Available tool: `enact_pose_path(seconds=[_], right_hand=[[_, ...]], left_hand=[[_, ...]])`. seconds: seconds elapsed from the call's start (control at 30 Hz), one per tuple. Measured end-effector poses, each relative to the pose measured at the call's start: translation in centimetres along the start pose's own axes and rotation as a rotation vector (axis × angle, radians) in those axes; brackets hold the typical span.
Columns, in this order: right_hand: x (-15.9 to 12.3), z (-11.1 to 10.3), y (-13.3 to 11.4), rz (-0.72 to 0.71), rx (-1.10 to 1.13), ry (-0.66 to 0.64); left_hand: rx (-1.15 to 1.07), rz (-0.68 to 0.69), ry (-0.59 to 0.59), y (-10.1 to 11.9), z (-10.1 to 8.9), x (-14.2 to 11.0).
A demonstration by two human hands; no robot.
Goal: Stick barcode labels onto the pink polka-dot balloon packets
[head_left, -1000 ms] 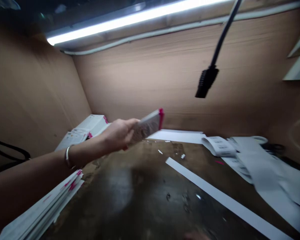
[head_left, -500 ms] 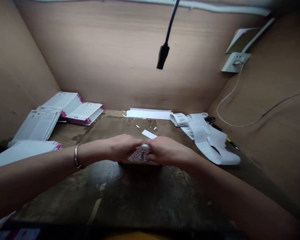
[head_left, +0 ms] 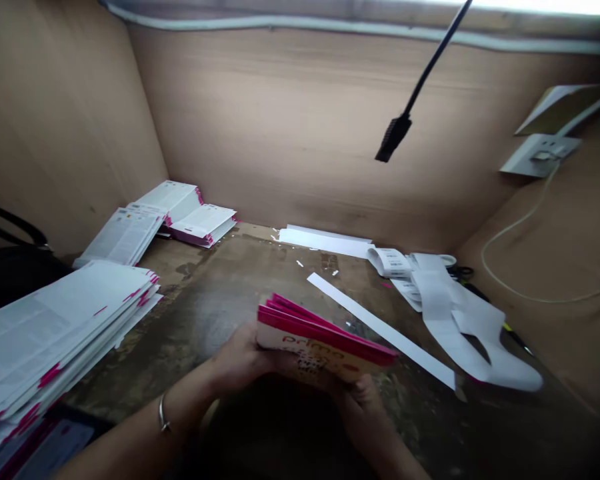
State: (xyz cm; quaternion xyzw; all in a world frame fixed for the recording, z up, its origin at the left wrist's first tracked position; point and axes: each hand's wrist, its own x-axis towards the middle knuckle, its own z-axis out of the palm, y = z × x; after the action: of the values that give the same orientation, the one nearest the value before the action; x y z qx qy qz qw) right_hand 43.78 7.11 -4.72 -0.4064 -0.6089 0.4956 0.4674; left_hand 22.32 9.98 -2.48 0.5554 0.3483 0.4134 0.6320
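Observation:
A small bundle of pink-edged printed cards (head_left: 310, 343) is held between both hands at the middle of the worktable, tilted down to the right. Colourful lettering and dark dots show on the side facing me. My left hand (head_left: 243, 357), below a silver bracelet on the wrist, is closed round its left end. At the lower right part of the bundle, my right hand (head_left: 363, 407) grips with the thumb in front; its other fingers are mostly hidden. Just beyond the bundle, a long white paper strip (head_left: 380, 327) lies slantwise on the table.
Large stacks of white printed sheets with pink edges (head_left: 65, 320) stand on the left, with smaller stacks (head_left: 205, 223) behind. White label tape (head_left: 445, 313) lies curled on the right beside a cutter (head_left: 517, 339). White strips (head_left: 325, 240) lie along the back wall. A black cable (head_left: 395, 137) hangs above.
Both hands have come nearer to me with the bundle, which now shows its pink edges fanned slightly. The long white strip is uncovered. The camera view has turned left.

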Motion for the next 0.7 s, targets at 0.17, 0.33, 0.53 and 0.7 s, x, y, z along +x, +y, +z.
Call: enact_pose_path(seconds=[0.17,0.33,0.53,0.7], right_hand=[[-0.2,0.1,0.0,0.059,-0.183,-0.063],[0.0,0.1,-0.1,0.019,-0.172,-0.011],[0.4,0.9,0.4,0.096,0.015,0.021],[0.2,1.6,0.1,0.246,0.348,0.019]], left_hand=[[-0.044,0.045,0.006,-0.8,0.0,-0.8],[-0.032,0.083,-0.018,-1.3,-0.2,-0.6],[0.013,0.035,-0.038,-0.8,-0.6,-0.5],[-0.151,-0.093,-0.011,0.0,-0.6,-1.2]])
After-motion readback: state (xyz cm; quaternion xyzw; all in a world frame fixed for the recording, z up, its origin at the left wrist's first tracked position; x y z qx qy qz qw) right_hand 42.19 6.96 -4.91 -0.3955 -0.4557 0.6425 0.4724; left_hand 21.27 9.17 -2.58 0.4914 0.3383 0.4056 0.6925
